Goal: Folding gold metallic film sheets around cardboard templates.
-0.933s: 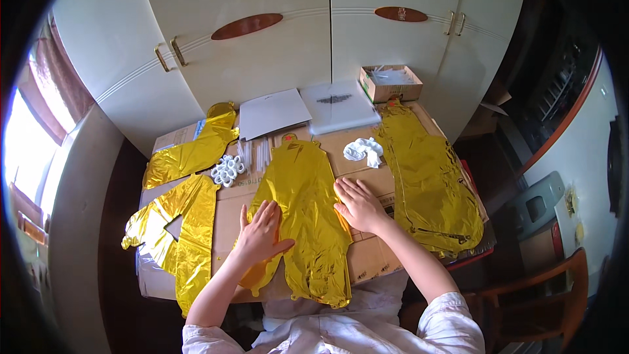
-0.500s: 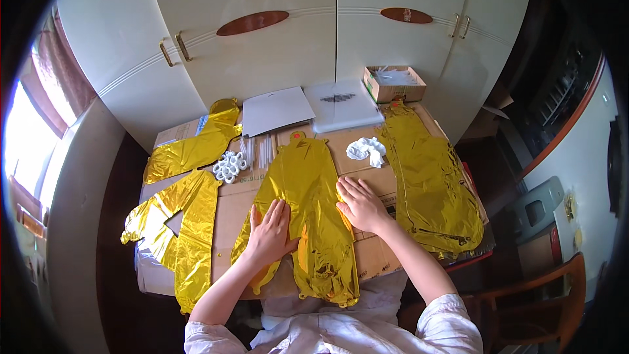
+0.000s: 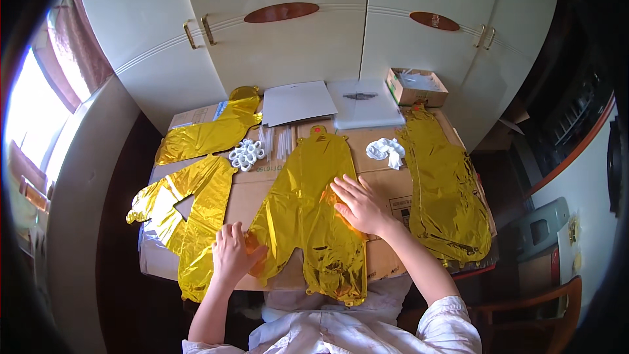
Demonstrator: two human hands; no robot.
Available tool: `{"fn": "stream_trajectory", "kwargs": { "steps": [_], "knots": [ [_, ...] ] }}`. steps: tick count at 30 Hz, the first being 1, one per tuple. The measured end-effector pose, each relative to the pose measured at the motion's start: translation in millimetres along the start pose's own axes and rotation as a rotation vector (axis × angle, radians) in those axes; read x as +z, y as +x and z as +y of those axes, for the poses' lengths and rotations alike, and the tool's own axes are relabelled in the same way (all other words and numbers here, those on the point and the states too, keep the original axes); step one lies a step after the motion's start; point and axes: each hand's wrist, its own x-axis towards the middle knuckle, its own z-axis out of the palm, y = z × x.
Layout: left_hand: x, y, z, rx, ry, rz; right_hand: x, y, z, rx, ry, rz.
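In front of me lies a flat gold foil balloon, its two lower legs toward me and a red-marked tab at its far end. My right hand rests on its right edge, open, with the fingers stretched out. At its lower left edge is my left hand, open, fingers bent and thumb apart, touching the foil's border. Beside that hand lies another gold foil balloon with an angular gap. A third gold foil balloon is at the far left, and a wide gold foil piece covers the right side.
The cardboard-covered table also bears a cluster of white rings, clear straws, crumpled white material, a grey-white sheet, a pale flat pack and a box. Cabinets stand behind; a wooden chair is at right.
My left hand has slid left and off the balloon's middle to its lower left edge, its fingers now bent. My right hand stays on the right edge. The whole view has shifted slightly.
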Motion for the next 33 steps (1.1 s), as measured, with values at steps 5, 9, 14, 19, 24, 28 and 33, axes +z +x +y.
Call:
{"fn": "stream_trajectory", "kwargs": {
  "steps": [5,9,14,19,24,28,33],
  "knots": [
    [-4,-11,-3,-0.152,-0.081,-0.106,2,17,-19,-0.042,0.040,-0.014],
    [-4,-8,-9,-0.108,-0.122,-0.178,-1,15,-25,-0.063,0.057,-0.011],
    [-2,-9,-8,-0.093,-0.401,-0.131,-7,9,-29,-0.058,0.155,0.013],
    [-17,-12,43,-0.077,-0.916,-0.033,-20,17,-45,0.148,0.578,-0.013],
    [-24,-12,102,0.112,-0.803,-0.094,-19,27,-47,0.412,1.017,-0.168],
    [0,-5,122,0.265,-0.745,-0.165,-17,24,-49,0.422,0.943,-0.231],
    [-5,8,118,0.357,-0.658,-0.149,-13,10,-37,0.462,0.637,-0.148]
  ]
}}
